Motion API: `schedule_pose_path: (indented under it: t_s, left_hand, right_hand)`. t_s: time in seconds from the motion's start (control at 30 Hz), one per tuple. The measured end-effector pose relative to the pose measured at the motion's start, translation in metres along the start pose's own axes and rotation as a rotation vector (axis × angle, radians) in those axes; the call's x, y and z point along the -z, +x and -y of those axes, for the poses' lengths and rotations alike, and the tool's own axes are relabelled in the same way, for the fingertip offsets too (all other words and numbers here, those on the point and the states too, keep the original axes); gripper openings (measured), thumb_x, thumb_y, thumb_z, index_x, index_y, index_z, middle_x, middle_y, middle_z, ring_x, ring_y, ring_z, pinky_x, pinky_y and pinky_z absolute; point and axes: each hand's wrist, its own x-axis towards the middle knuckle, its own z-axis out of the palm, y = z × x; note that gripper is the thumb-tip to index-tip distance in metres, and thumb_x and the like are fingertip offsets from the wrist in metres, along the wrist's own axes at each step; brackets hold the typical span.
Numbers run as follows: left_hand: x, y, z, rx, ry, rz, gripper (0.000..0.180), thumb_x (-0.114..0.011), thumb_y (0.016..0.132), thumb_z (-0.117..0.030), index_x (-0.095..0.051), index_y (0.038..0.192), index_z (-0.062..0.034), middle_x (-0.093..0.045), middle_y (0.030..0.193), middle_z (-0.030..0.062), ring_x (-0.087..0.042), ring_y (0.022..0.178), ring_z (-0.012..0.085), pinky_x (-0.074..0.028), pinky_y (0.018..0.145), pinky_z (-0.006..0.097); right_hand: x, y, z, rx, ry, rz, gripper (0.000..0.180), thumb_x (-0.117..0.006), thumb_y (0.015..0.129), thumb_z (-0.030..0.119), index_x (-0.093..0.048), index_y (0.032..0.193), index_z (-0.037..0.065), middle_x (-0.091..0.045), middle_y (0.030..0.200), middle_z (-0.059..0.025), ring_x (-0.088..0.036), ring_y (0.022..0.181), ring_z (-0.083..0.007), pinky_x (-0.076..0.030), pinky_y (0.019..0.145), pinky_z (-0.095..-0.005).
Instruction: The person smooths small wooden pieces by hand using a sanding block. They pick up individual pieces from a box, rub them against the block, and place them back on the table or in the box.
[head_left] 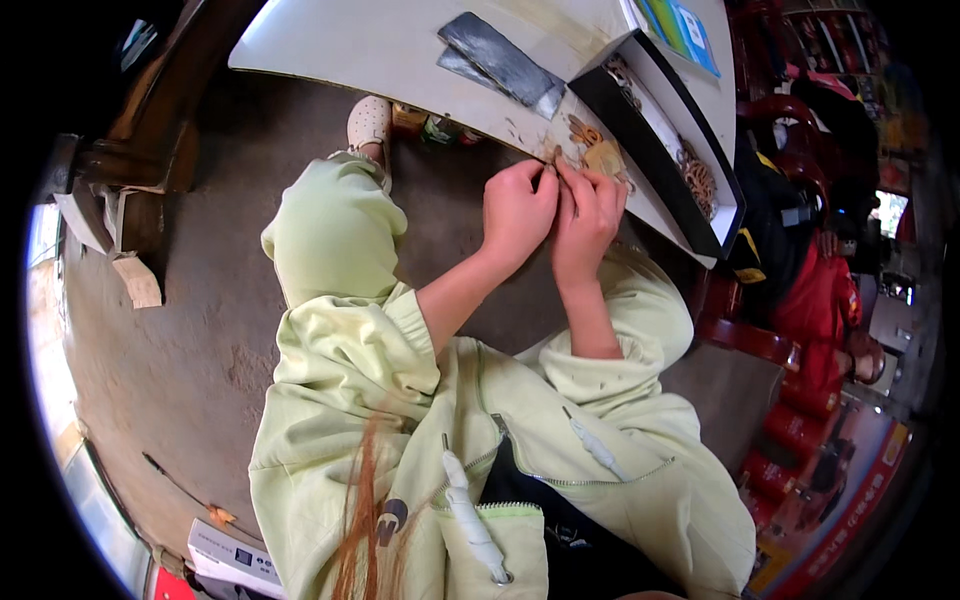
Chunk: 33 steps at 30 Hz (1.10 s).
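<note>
small piece [556, 170] mostly hidden between fingers [545, 180], too small to identify

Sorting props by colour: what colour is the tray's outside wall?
Black, on the tray in the head view.

Two hands meet at the near edge of the surface [400, 45], left hand [517, 208] just left of right hand [585, 215]. Small wooden pieces [595, 150] lie on the surface just beyond them. A flat slab [500, 60] rests farther left on the surface, an open tray [680, 140] to the right.
</note>
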Motion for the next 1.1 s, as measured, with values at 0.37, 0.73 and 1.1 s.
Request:
schedule_pose_path:
  t_s: [0.37, 0.73, 1.1]
  left_hand:
    - [-0.005, 0.002, 0.008, 0.009, -0.051, 0.004, 0.024, -0.057, 0.087, -0.016, -0.06, 0.075, 0.0045, -0.056, 0.062, 0.0153, -0.051, 0.056, 0.0209, -0.041, 0.053, 0.034]
    - [-0.002, 0.0, 0.005, 0.062, -0.076, 0.03, 0.026, -0.056, 0.089, -0.017, -0.059, 0.075, 0.0046, -0.055, 0.059, 0.0101, -0.049, 0.053, 0.0131, -0.04, 0.052, 0.031]
    - [-0.003, -0.001, 0.006, 0.057, -0.072, 0.024, 0.024, -0.057, 0.088, -0.016, -0.059, 0.077, 0.0053, -0.056, 0.062, 0.0134, -0.049, 0.053, 0.0171, -0.041, 0.054, 0.032]
  right_hand:
    - [0.005, 0.026, -0.019, -0.672, 0.875, 0.019, 0.016, -0.055, 0.093, 0.007, -0.062, 0.103, -0.003, -0.064, 0.09, -0.0065, -0.06, 0.079, -0.0092, -0.048, 0.068, -0.0213]
    - [0.017, 0.041, -0.028, -0.925, 1.212, 0.265, 0.015, -0.056, 0.092, 0.006, -0.059, 0.105, -0.001, -0.061, 0.082, -0.0038, -0.06, 0.07, -0.0091, -0.051, 0.062, -0.0212]
    - [0.014, 0.054, -0.024, -0.724, 0.738, 0.45, 0.016, -0.068, 0.084, 0.009, -0.063, 0.095, -0.001, -0.061, 0.075, -0.0005, -0.053, 0.06, -0.0044, -0.044, 0.054, -0.0183]
